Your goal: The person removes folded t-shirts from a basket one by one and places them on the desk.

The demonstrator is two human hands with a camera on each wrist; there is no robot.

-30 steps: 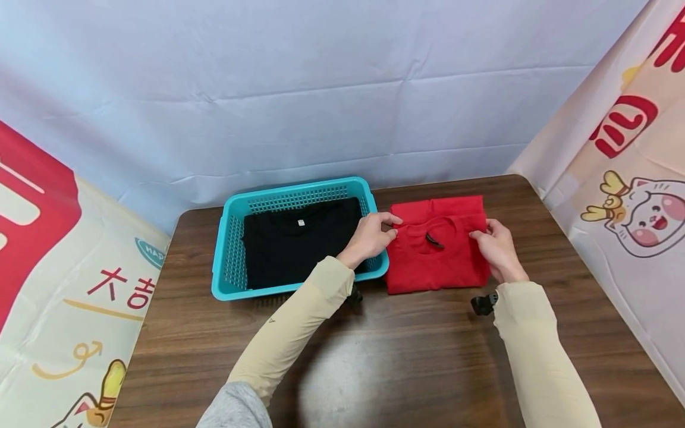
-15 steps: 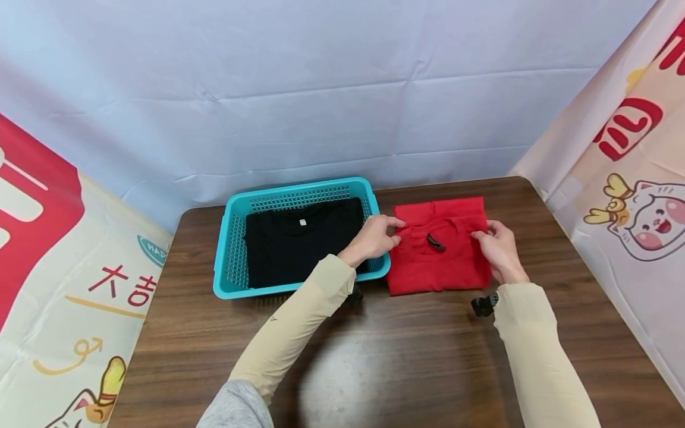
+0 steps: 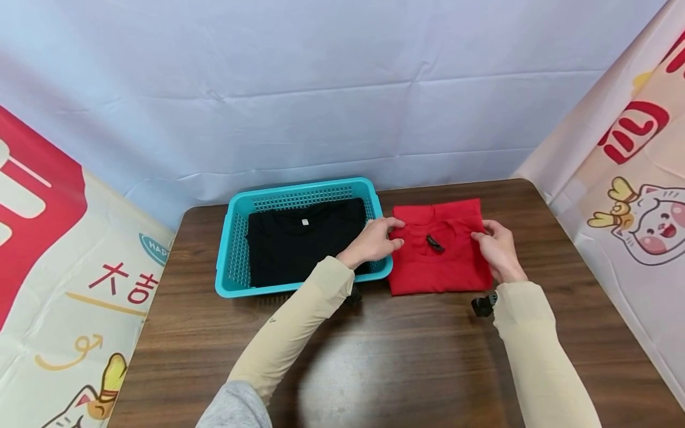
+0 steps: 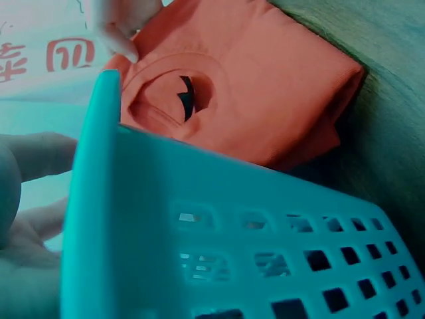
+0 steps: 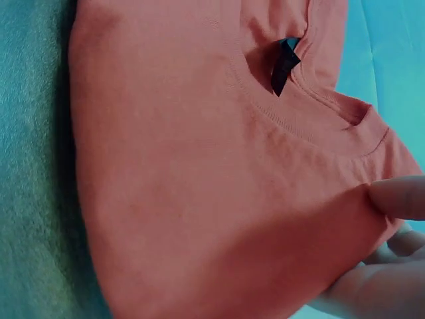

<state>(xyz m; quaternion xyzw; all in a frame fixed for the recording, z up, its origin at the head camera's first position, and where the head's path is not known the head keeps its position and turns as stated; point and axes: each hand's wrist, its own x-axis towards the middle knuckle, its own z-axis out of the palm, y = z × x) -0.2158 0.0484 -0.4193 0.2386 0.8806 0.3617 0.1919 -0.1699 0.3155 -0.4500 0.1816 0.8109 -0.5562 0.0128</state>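
Note:
A folded red T-shirt (image 3: pixel 441 270) lies on the table just right of the turquoise basket, its neckline and black label facing up. My right hand (image 3: pixel 499 248) pinches its right edge near the shoulder; in the right wrist view the thumb (image 5: pixel 398 197) presses on the cloth. Over the basket's right rim reaches my left hand (image 3: pixel 371 241), thumb and forefinger spread apart by the shirt's left edge. In the left wrist view the basket wall (image 4: pixel 219 199) hides part of that hand (image 4: pixel 30 219), and whether its fingertips touch the shirt is hidden.
Inside the turquoise basket (image 3: pixel 227 238) rests a folded black T-shirt (image 3: pixel 299 249) with a white label. Both stand on a brown wooden table (image 3: pixel 374 368). A pale cloth (image 3: pixel 321 107) hangs behind it, with printed cloths at the sides.
My left thumb and forefinger have parted at the shirt's left edge, the thumb now lower. The right hand keeps its pinch. The shirt's upper flap has shifted slightly.

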